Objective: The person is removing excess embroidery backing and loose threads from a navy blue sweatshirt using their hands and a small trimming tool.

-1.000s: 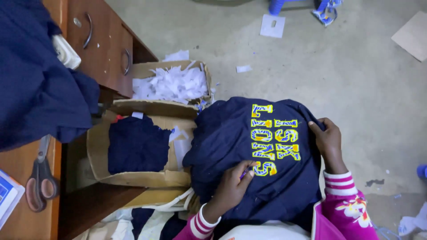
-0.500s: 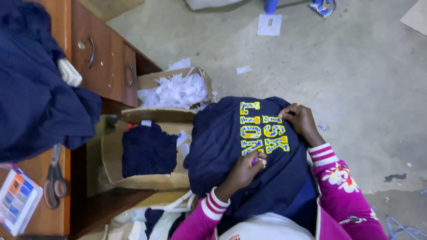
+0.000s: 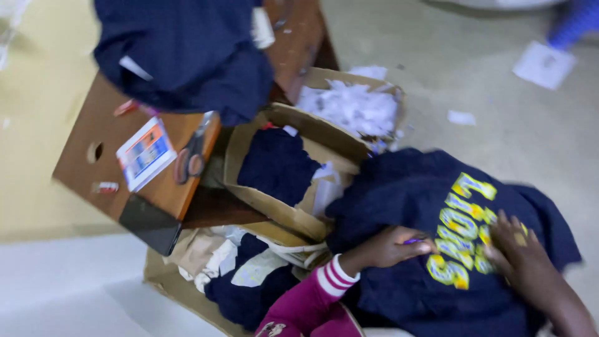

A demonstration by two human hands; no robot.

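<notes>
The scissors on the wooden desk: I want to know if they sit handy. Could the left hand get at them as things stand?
Probably yes. The scissors lie uncovered at the desk edge, and the left hand rests on the navy garment, with only the open cardboard box between.

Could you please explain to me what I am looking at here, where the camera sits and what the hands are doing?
There is no machine here: a person works with two bare hands, and the camera is worn on their head, looking down, so the picture is a little blurred and tilted. The left hand, in a magenta sleeve with white stripes, and the right hand both rest on a navy garment with yellow printed shapes, spread across the person's lap. The left fingers seem to pinch something small and purple, too blurred to name. Beside the garment stands an open cardboard box holding more dark cloth, and behind it a second box of white scraps. To the left is a wooden desk with scissors, a small printed booklet, a dark phone and another pile of navy cloth.
</notes>
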